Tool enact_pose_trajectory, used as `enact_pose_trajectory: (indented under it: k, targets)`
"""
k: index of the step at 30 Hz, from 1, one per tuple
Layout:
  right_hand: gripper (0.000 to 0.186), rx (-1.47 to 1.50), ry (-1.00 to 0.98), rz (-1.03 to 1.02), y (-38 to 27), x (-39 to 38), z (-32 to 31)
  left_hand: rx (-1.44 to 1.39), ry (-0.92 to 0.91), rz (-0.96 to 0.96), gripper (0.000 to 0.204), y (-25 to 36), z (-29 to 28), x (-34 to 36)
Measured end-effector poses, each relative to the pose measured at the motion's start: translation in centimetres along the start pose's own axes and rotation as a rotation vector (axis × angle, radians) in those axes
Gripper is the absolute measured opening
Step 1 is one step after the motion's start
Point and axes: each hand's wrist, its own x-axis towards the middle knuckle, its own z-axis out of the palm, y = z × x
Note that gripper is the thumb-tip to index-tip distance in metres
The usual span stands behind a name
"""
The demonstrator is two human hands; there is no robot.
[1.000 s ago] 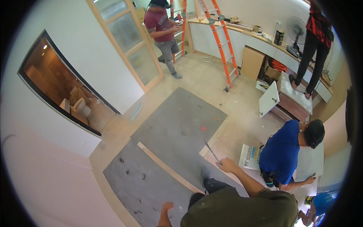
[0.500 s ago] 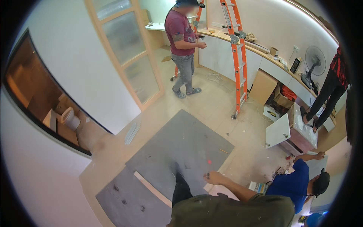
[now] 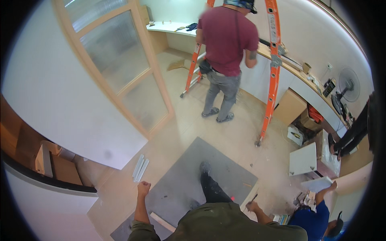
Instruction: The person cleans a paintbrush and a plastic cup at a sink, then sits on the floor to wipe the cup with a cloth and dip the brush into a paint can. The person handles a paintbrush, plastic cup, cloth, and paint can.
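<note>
My left hand (image 3: pixel 144 188) is out over the floor at the left, its fingers curled closed with nothing visible in them. Just beyond it lie several pale metal strips (image 3: pixel 140 168). At the right, my right hand (image 3: pixel 251 206) is closed round a thin dark pen-like stick (image 3: pixel 254 197), which points up and away from me. Below me a large grey sheet (image 3: pixel 189 164) covers part of the floor, and my foot (image 3: pixel 205 167) is on it. A light wooden strip (image 3: pixel 163 221) rests on the sheet between my left forearm and body.
Ahead, a person in a maroon shirt (image 3: pixel 227 40) stands by an orange ladder (image 3: pixel 273 88). A crouching worker in blue (image 3: pixel 309 219) holds a white panel (image 3: pixel 317 184) at the right. Another person's legs (image 3: pixel 350 128) are on a plastic-covered cabinet (image 3: pixel 327 150). A frosted-glass door (image 3: pixel 116 52) stands left.
I have moved forward. My left hand has come into view and my right hand is lower and farther right. The person in maroon has turned their back to me.
</note>
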Motion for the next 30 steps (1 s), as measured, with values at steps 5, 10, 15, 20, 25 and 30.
enact_pose_trajectory:
  k: [5, 10, 15, 20, 25, 30]
  targets:
    - [0.027, -0.042, -0.320, 0.240, -9.0, 10.1, -5.5, -0.263, -0.057, 0.013, 0.019, 11.4, 3.3, 10.4]
    - [0.041, -0.172, -0.014, -0.218, -26.1, 30.1, -16.1, -0.490, -0.325, -0.197, 0.018, 20.5, 7.0, 15.4]
    - [0.038, -0.172, 0.054, -0.623, -59.6, 35.4, -29.2, -0.542, -0.209, -0.281, 0.022, 24.4, 7.1, 23.7]
    - [0.035, -0.108, 0.104, -0.911, -81.0, 42.7, -34.5, -0.552, -0.019, -0.068, 0.023, 34.6, 5.0, 42.8]
    - [0.030, -0.225, -0.036, -1.025, -95.1, 45.5, -37.5, -0.419, 0.040, 0.069, 0.024, 45.3, 3.1, 61.8]
    - [0.024, -0.034, -0.017, -1.070, -104.4, 52.7, -43.7, -0.439, -0.031, 0.298, 0.016, 65.1, -1.7, 76.4]
